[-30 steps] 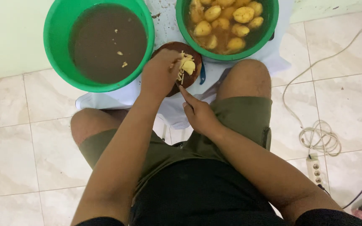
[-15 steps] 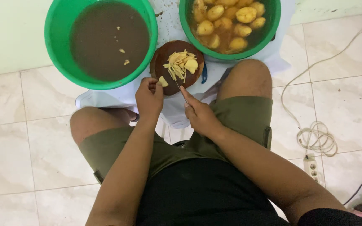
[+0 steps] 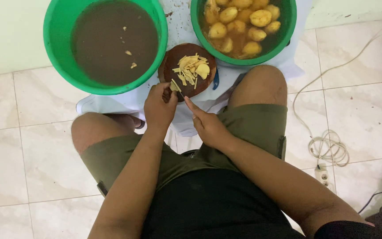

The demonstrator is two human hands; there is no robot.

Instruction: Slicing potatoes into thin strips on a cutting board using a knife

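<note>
A round brown cutting board (image 3: 169, 66) lies on a white cloth between two green basins, with a pile of pale potato strips (image 3: 192, 70) on it. My left hand (image 3: 159, 108) pinches a small potato piece (image 3: 174, 85) at the board's near edge. My right hand (image 3: 208, 126) is just to its right, index finger stretched toward the piece along a thin knife of which only a sliver shows. Both hands hover above my lap, between my bent knees.
The left green basin (image 3: 51, 53) holds murky brown water. The right green basin (image 3: 198, 33) holds several peeled potatoes (image 3: 244, 20) in water. A blue tool (image 3: 216, 79) lies beside the board. A white cable (image 3: 328, 148) and power strip (image 3: 322, 173) lie on the tiles at right.
My left hand has pulled back from the middle of the board to its near edge, leaving the cut strips there and holding a small piece. My right hand has barely moved.
</note>
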